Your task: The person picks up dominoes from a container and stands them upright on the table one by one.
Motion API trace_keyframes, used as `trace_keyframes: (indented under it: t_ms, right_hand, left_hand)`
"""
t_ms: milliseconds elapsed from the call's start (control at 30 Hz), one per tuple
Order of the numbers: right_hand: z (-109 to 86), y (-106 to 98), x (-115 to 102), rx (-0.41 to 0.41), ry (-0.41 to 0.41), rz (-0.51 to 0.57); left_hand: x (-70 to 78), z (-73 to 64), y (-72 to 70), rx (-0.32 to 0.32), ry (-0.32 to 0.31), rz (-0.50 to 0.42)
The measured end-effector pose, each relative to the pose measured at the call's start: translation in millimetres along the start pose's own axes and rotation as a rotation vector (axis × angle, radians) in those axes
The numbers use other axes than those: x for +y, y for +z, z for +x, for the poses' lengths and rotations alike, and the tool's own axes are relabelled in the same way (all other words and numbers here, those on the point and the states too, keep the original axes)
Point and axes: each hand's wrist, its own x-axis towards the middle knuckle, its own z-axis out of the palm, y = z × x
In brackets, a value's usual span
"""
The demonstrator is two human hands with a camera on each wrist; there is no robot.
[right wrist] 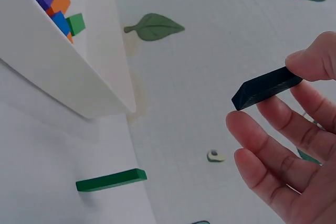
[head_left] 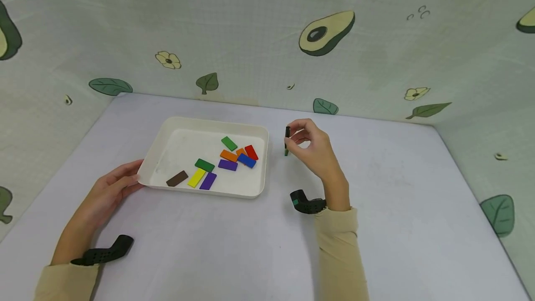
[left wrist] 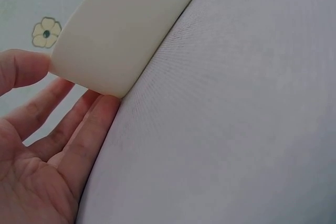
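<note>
In the head view my right hand [head_left: 311, 150] pinches a black domino block [right wrist: 265, 88] between thumb and fingertips, raised off the table to the right of the tray. Just below it a green domino block [right wrist: 111, 180] stands on its end on the table. My left hand [head_left: 113, 192] is at the near left corner of a white tray [head_left: 266, 171]. Its thumb [left wrist: 31, 69] lies against the rim and the other fingers hold low at the side, partly hidden behind the wall.
Inside the tray lie several loose domino blocks, among them a brown one [head_left: 177, 179], a yellow one [head_left: 197, 178], a red one [head_left: 251, 152] and a blue one [head_left: 247, 160]. A printed cloth [head_left: 259, 36] with avocados rises behind the white table [head_left: 397, 226].
</note>
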Motion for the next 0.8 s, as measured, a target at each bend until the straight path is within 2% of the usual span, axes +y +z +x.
trace_keyframes:
  t_ms: [333,600,800]
  right_hand:
    - [-2.0,-15,16,0.058,0.053,0.010]
    - [-4.3,-19,27,0.053,0.137,0.023]
    - [-4.9,-19,36,0.048,0.170,0.016]
  left_hand:
    - [0.2,0.2,0.5,-0.014,0.023,0.001]
    - [-1.9,1.2,0.1,-0.017,0.027,0.002]
    - [-3.1,0.2,-0.5,-0.007,0.023,0.002]
